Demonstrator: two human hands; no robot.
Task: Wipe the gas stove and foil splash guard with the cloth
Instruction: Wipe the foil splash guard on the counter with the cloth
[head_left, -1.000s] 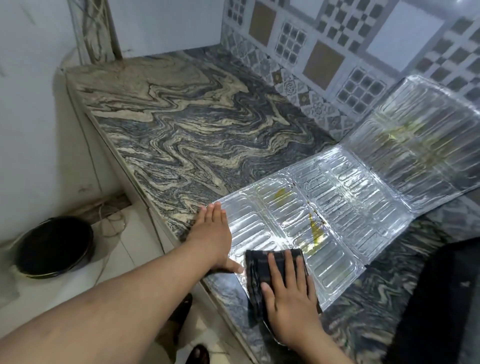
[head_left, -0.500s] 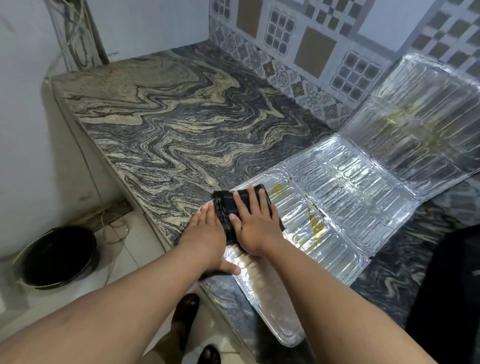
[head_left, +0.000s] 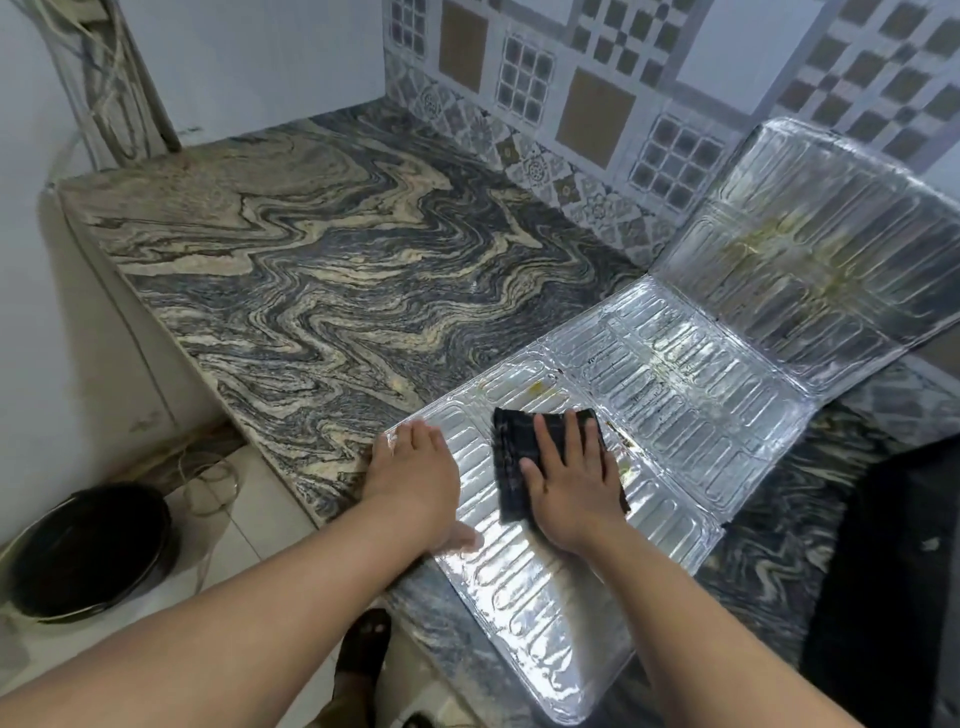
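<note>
My right hand (head_left: 574, 483), fingers flat, has pulled the cloth (head_left: 524, 457) back from the foil splash guard's (head_left: 675, 384) left edge to mid-panel; that strip looks wiped. Left hand (head_left: 415, 467) presses open on the guard at the table's (head_left: 311, 291) front edge. Rightward panels lie unobstructed, stains remaining.

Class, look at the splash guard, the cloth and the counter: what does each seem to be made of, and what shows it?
Splash guard: thin aluminium foil by its look, shiny, embossed and crinkled.
Cloth: dark woven fabric, matt, folded; fibre unclear.
Counter: polished stone, perhaps granite, with wavy grey and cream veins.
</note>
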